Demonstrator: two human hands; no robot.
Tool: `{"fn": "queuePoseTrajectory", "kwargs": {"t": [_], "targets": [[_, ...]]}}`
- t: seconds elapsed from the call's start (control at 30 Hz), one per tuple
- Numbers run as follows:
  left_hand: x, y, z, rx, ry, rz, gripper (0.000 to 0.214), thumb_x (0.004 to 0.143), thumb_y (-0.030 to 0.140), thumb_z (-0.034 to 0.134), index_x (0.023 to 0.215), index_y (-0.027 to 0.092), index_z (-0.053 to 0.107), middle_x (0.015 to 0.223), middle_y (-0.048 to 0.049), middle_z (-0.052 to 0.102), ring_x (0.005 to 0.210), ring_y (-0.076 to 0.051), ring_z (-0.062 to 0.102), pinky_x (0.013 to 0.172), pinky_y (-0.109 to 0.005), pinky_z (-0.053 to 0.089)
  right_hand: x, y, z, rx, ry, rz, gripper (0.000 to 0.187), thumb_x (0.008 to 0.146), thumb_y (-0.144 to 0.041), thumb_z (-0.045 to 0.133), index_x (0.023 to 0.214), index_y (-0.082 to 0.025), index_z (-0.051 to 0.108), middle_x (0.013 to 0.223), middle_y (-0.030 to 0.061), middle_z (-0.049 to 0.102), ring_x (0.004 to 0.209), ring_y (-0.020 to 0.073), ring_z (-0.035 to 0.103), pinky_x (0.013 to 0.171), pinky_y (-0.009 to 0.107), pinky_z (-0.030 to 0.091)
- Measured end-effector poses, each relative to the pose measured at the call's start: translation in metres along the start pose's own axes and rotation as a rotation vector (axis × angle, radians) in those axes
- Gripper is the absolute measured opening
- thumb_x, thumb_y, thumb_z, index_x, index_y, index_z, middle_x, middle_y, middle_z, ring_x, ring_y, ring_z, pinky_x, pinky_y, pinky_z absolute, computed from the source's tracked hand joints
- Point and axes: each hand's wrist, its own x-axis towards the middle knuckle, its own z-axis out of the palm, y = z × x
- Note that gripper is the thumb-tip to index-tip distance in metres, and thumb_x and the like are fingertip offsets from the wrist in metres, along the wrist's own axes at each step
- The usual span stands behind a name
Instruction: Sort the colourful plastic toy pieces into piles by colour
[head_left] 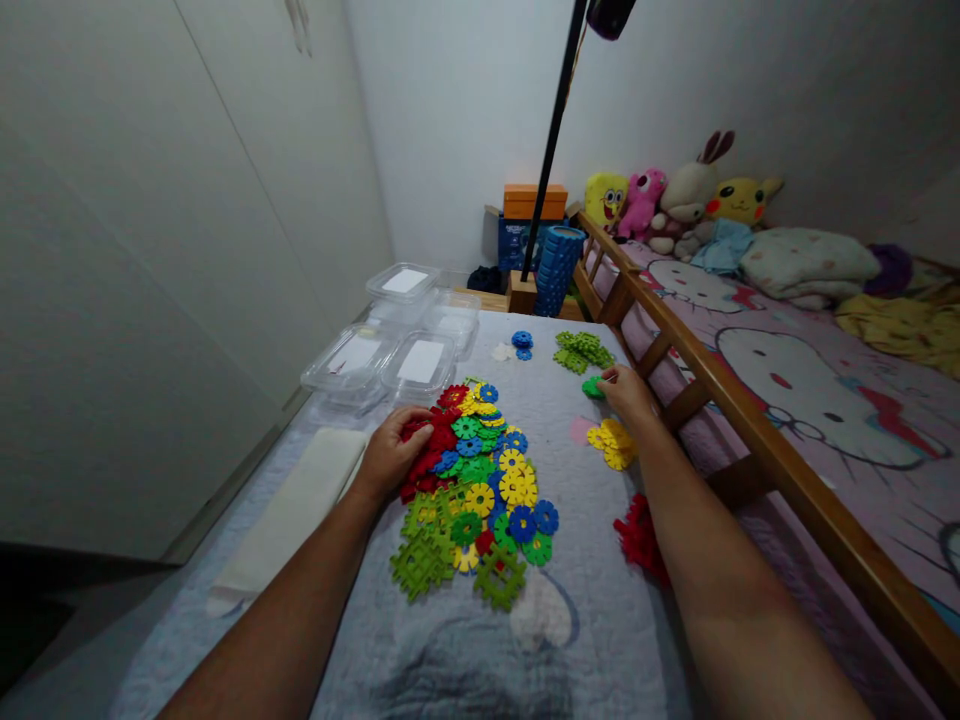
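Note:
A mixed heap of plastic interlocking pieces lies mid-table, with round notched discs in yellow [517,478], blue [523,523] and green [466,528]. Square olive-green lattice pieces [422,564] sit at its near end. My left hand [396,447] rests over the red pieces [437,440] at the heap's left side, its thumb apart from the fingers. Over on the right, my right hand [624,392] pinches a green notched disc [593,387] low above the cloth. Around that hand are separate groups: olive-green lattice pieces [582,351], yellow discs [613,443] and red pieces [641,538], partly behind my forearm.
Several clear plastic boxes [351,360] with white paper stand at the back left. A folded cream cloth [300,510] lies at left. Blue discs [523,342] and white pieces [503,351] sit far back. A wooden bed rail [675,360] borders the right, beside a black pole [551,150] behind.

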Motion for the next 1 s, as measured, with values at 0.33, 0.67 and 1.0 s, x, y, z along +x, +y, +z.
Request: {"fn": "queuePoseTrajectory", "kwargs": {"t": [0.33,0.67,1.0], "targets": [[-0.001,0.003,-0.001,-0.002,-0.006,-0.012,0.031,0.082,0.045,0.061,0.098,0.02,0.071,0.112,-0.0076,0.071,0.107,-0.026,0.065,0.103,-0.042,0.048,-0.005,0.014,0.012,-0.157,0.091,0.022,0.008,0.071,-0.018,0.065,0.073,-0.021,0.058,0.077,0.0043,0.067,0.074,0.0196,0.059,0.064,0.028,0.038],[0.0,0.004,0.001,-0.001,-0.014,-0.015,0.031,0.082,0.044,0.06,0.098,0.02,0.071,0.113,-0.0076,0.071,0.108,-0.026,0.064,0.104,-0.043,0.047,-0.038,-0.063,0.013,0.152,-0.007,-0.154,0.008,0.078,-0.025,0.059,0.077,-0.018,0.064,0.075,0.0025,0.067,0.071,0.0175,0.06,0.067,0.027,0.042],[0.0,0.001,0.002,0.004,0.001,-0.008,0.03,0.082,0.043,0.06,0.1,0.021,0.071,0.114,-0.0069,0.071,0.108,-0.026,0.065,0.101,-0.041,0.049,-0.104,-0.109,0.08,0.286,-0.448,-0.443,0.021,0.085,-0.03,0.069,0.1,-0.016,0.072,0.093,0.0046,0.07,0.081,0.0158,0.062,0.075,0.027,0.046]]}}
